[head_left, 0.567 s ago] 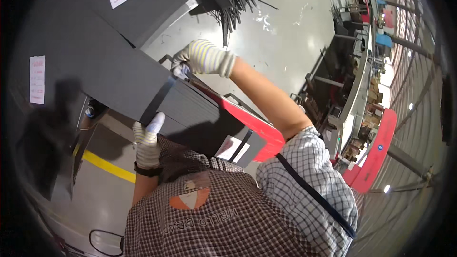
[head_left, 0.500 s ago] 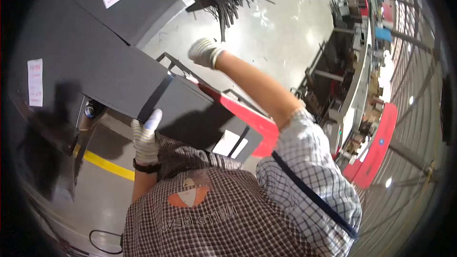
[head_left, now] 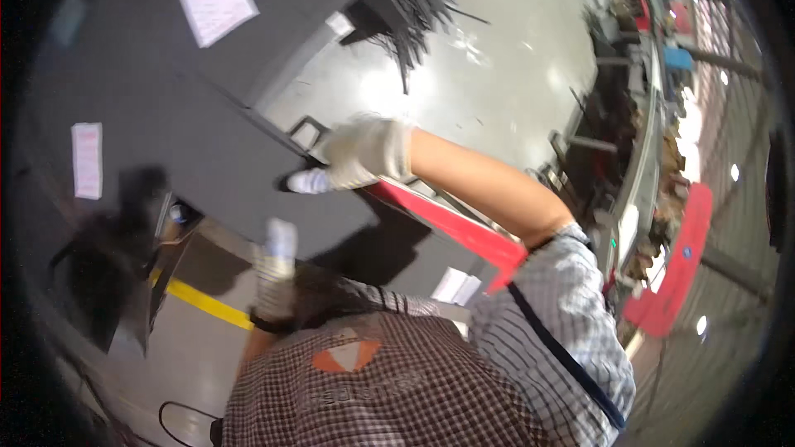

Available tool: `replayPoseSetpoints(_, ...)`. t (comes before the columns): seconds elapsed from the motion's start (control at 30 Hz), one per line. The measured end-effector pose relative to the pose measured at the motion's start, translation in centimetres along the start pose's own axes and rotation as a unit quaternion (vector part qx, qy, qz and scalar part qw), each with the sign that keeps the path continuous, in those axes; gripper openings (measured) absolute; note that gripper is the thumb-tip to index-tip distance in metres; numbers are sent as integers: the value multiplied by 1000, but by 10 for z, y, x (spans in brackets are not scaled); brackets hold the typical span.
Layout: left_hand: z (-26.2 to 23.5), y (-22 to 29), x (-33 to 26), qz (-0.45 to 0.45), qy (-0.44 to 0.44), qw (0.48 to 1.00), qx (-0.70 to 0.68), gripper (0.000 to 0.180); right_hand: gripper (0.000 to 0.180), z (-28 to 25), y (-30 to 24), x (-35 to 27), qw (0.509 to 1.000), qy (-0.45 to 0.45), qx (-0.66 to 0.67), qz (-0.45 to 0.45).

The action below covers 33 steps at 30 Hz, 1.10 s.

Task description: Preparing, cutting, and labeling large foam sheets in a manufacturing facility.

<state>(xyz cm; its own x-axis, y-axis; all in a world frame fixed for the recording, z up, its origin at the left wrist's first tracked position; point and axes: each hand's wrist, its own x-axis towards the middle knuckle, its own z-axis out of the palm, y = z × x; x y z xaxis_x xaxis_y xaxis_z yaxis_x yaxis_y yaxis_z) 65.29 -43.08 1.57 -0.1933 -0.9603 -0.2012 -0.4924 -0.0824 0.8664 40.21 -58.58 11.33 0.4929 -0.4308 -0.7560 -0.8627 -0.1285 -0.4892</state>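
My right hand (head_left: pixel 360 157), in a pale knit glove, reaches over the far edge of a dark grey sheet (head_left: pixel 248 170). Its pale blue fingertip lies at the sheet's surface beside a small dark patch; the other fingers blur together. My left hand (head_left: pixel 277 269), gloved and smeared by motion, is at the near edge of the same surface, with one pale blue finger pointing up. Whether either hand holds anything does not show. To the right, white paper slips (head_left: pixel 454 285) lie near my body, beside a long red bar (head_left: pixel 455 223).
Printed paper sheets (head_left: pixel 217 5) lie on the dark surface at the upper left, another slip (head_left: pixel 87 160) farther left. A bundle of thin dark strips (head_left: pixel 406 16) hangs over the far edge. Yellow floor tape (head_left: pixel 207 302) runs at lower left; cluttered racks (head_left: pixel 613 124) stand right.
My right hand has come back toward me, over the sheet's edge. The dark strip under my left hand no longer shows across the sheet. That hand has moved slightly toward me. The view has shifted.
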Motion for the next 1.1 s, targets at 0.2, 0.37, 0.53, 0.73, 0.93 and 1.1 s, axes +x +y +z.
replayPoseSetpoints(0.2, 3, 44, 55, -247, 38, 873, -418, 54, 76, 29, 5, 49, 965, 254, 67, -21)
replayPoseSetpoints(0.37, 73, 26, 12, -150, 179, 913, -336, 67, 67, 40, 11, 15, 984, 162, -69, -18)
replayPoseSetpoints(0.53, 15, 39, 5, -164, 165, 859, -456, 52, 55, 9, 1, -13, 960, 264, -70, -68)
replayPoseSetpoints(0.73, -40, 84, -58, -155, -88, 946, -271, 18, 37, 45, -115, -68, 878, 31, -336, -338)
replayPoseSetpoints(0.93, -59, 38, -48, -119, 27, 951, -286, 22, 12, -45, 6, -37, 979, 87, 88, -162)
replayPoseSetpoints(1.1, 27, -40, 4, -148, 52, 911, -382, 15, 29, 9, 86, 28, 954, 229, 100, -168)
